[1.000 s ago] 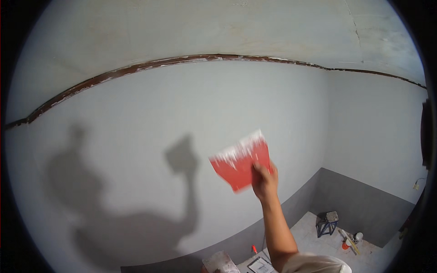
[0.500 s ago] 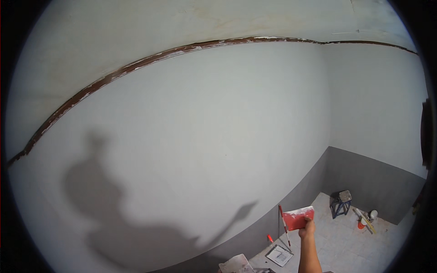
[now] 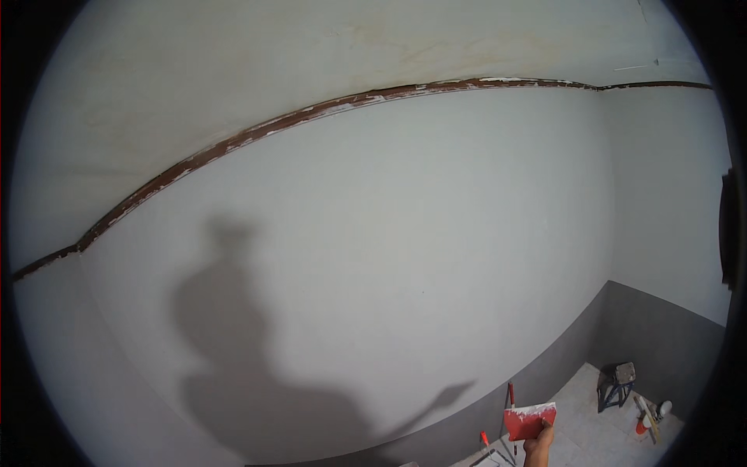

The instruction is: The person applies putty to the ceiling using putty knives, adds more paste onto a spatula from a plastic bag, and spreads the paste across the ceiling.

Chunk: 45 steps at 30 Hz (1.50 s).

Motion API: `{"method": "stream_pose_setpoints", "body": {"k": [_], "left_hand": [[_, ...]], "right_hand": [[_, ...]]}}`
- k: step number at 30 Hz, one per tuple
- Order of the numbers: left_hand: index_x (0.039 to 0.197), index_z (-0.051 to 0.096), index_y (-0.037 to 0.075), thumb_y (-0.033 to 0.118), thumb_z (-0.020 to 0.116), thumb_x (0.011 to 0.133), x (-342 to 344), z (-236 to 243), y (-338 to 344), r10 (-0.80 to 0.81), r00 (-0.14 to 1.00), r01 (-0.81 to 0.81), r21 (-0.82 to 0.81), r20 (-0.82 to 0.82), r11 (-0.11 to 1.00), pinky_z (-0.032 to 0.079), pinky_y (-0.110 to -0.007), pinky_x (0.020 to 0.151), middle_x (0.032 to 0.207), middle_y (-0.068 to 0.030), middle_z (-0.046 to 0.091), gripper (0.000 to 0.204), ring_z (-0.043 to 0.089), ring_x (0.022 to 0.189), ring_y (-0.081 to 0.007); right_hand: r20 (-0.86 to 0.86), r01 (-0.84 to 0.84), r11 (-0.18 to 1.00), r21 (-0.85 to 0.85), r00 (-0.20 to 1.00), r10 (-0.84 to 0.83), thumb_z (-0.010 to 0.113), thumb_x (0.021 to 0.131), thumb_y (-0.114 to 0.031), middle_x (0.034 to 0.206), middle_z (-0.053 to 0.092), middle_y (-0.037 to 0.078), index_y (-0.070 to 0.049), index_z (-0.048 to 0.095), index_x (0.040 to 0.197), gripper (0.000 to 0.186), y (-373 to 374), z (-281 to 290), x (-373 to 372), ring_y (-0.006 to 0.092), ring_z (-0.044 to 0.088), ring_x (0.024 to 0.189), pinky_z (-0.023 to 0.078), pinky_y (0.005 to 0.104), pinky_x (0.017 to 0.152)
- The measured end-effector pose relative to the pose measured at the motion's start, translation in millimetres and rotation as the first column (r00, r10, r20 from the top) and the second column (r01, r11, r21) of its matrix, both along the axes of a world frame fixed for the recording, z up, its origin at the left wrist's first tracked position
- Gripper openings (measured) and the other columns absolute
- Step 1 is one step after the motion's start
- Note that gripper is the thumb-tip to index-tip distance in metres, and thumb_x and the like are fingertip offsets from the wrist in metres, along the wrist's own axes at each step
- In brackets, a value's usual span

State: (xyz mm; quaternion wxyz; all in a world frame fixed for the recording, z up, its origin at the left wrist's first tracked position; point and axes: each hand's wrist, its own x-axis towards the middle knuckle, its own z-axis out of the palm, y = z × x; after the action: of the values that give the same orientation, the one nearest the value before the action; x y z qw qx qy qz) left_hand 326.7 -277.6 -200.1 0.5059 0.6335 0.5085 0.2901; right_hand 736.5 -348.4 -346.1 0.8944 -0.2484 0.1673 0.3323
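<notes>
My right hand (image 3: 541, 444) comes up at the lower right, closed on a red flat plastic spreader (image 3: 525, 423) with white paste along its upper edge. Behind the spreader stands a thin red-handled pole (image 3: 510, 395) beside the grey lower band of the wall. A red-handled tool (image 3: 484, 438) is just left of the spreader, near the floor. My left hand is out of view. A dark shadow of my body and a tool falls on the pale wall (image 3: 420, 226).
A worn brown trim strip (image 3: 299, 117) runs below the stained ceiling (image 3: 373, 43). In the right corner a blue-legged stool (image 3: 614, 393) stands on the tiled floor (image 3: 580, 397), beside an orange container (image 3: 642, 426), yellowish sticks and a pale round can (image 3: 665, 409).
The spreader in my right hand has dropped from mid-wall height to low at the right and looks smaller. The view has also shifted, and the shadow's raised arm has lowered.
</notes>
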Motion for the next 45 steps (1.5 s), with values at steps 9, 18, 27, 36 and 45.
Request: {"method": "stream_pose_setpoints", "body": {"k": [9,18,27,36,45], "left_hand": [[0.151,0.042,-0.003,0.035,0.051,0.108,26,-10,2,-0.069,0.998,0.07,-0.171,0.011,0.983,0.025,-0.048,0.124,0.163,-0.0237,0.032,0.058,0.029,0.153,-0.0372],[0.148,0.047,-0.002,0.035,0.047,0.11,15,-11,-6,-0.022,0.999,0.012,-0.257,-0.034,0.966,0.025,-0.047,0.125,0.164,-0.022,0.032,0.053,0.029,0.154,-0.0348],[0.149,0.045,0.0,0.028,0.05,0.109,-3,-43,13,0.111,0.99,-0.096,-0.174,0.083,0.98,0.047,-0.044,0.11,0.148,-0.019,0.049,0.049,0.05,0.134,-0.0302],[0.151,0.042,-0.001,0.02,0.056,0.104,-41,-79,-14,0.224,0.948,-0.224,-0.028,0.228,0.974,0.045,-0.041,0.109,0.136,-0.0181,0.055,0.053,0.055,0.124,-0.0282],[0.151,0.041,-0.001,0.013,0.059,0.101,-44,-81,-18,0.422,0.696,-0.364,-0.222,0.581,0.905,0.045,-0.038,0.107,0.12,-0.0149,0.063,0.055,0.06,0.11,-0.0227]], "right_hand": [[0.017,-0.064,0.998,0.002,0.998,0.064,0.058,0.093,-0.02,0.128,0.067,0.011,-0.004,0.062,0.127,0.038,-11,-34,19,0.0321,0.063,0.118,0.046,0.0512,0.109],[0.221,0.217,0.976,-0.013,0.953,-0.209,0.064,0.094,-0.026,0.126,0.067,0.01,-0.005,0.062,0.128,0.04,-110,-1,80,0.0293,0.063,0.117,0.048,0.0487,0.105],[0.62,0.201,0.978,-0.061,0.775,-0.121,0.075,0.093,-0.02,0.109,0.071,0.006,-0.003,0.068,0.115,0.028,-61,227,-14,0.0192,0.069,0.099,0.056,0.0373,0.086],[0.816,0.019,0.966,-0.257,0.539,0.207,0.078,0.09,-0.009,0.096,0.07,0.008,0.003,0.066,0.109,0.025,23,255,-146,0.0141,0.066,0.084,0.055,0.032,0.079],[0.891,-0.072,0.947,-0.314,0.321,0.32,0.071,0.094,-0.008,0.083,0.072,0.001,0.004,0.076,0.096,0.013,28,335,-188,0.0088,0.062,0.072,0.05,0.0264,0.067]]}}
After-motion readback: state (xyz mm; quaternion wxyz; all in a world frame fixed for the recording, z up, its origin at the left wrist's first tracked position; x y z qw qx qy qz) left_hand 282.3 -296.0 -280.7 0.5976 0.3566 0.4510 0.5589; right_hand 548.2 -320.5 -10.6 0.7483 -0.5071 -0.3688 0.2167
